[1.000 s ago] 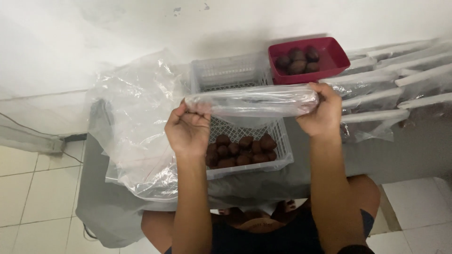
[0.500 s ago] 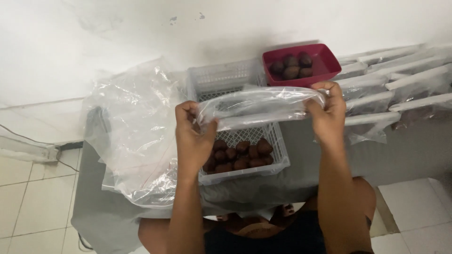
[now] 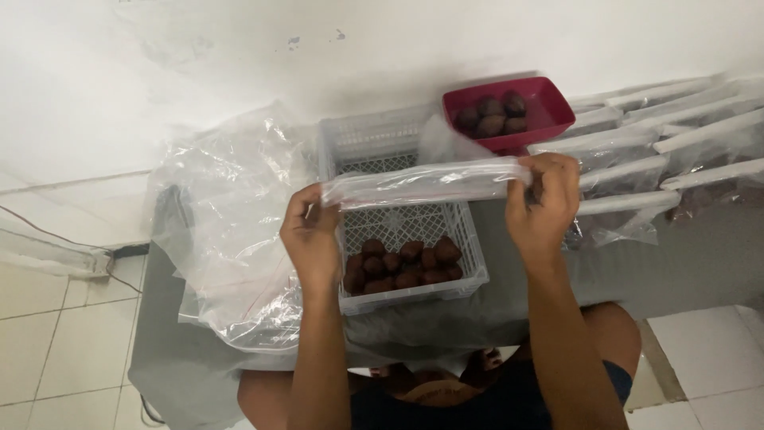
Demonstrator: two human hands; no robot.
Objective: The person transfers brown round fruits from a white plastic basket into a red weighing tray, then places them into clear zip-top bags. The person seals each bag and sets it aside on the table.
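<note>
I hold a clear plastic bag [image 3: 426, 182] stretched flat between both hands, above a white slotted basket [image 3: 469, 275]. My left hand [image 3: 312, 233] pinches its left end and my right hand [image 3: 543, 199] grips its right end. Several dark brown round fruits [image 3: 402, 264] lie at the near side of the basket. Behind it, a dark red tray [image 3: 549, 102] holds a few more of the same brown fruits [image 3: 491, 116].
A heap of loose clear plastic bags [image 3: 231, 231] lies left of the basket on the grey table [image 3: 700, 255]. Rows of filled, sealed bags [image 3: 676, 151] stretch along the right. White wall behind, tiled floor [image 3: 48, 342] at left and right.
Both hands have stayed on the bag and pulled it tauter and flatter over the basket. The view has shifted slightly.
</note>
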